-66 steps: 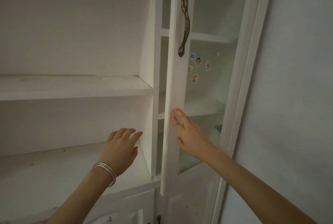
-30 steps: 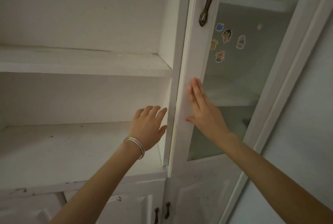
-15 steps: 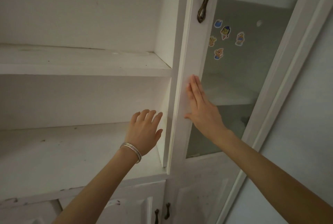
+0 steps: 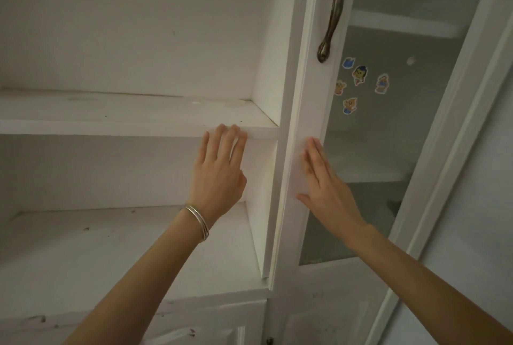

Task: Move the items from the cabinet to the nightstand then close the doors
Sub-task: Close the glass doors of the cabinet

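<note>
Left hand [image 4: 219,170]: now sits higher, at shelf edge [image 4: 111,128], fingers straight, slightly spread.
Right hand [image 4: 326,186]: fingers together, flat on door [image 4: 308,95].
Door: I would press evenly, left hand clear.

White cabinet [image 4: 272,39], 2 open shelves on left. Upper shelf [image 4: 125,117]: yellowish stain [image 4: 236,102] at back rt corner. Lower shelf [image 4: 116,258]: dark specks [image 4: 86,228] nr back, paint chips [image 4: 36,318] on front edge. Rt side, behind glass: 2 more shelves, dim.
</note>
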Available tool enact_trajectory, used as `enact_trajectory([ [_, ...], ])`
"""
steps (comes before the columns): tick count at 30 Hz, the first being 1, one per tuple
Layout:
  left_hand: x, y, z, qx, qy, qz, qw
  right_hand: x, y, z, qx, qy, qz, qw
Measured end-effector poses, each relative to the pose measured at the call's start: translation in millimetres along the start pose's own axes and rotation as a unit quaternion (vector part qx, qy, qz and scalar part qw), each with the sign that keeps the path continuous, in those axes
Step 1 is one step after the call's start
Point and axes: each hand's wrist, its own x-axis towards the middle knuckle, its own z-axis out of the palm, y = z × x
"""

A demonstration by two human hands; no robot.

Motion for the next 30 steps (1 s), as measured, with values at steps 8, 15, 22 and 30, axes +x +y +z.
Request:
enact_trajectory([
  [8,18.6,1.9,12.2,0.004,0.017,0.004,1.000,3.8,8.3,6.4,-0.030,0.005,-0.027,0.999],
  [15,17.3,-1.6,21.3,0.003,0.051,0.009,0.999,15.4,2.1,28.5,-0.068,0.007,0.005,0.998],
  [22,17.6,-1.4,22.2,-0.003,0.065,0.007,0.998,16.0,5.2,25.7,0.033,0.038,0.008,0.999],
  [30,18.3,-3.0,22.0,-0.025,0.065,0.007,0.998,21.0,9.5,4.2,0.029,0.017,-0.022,0.999],
])
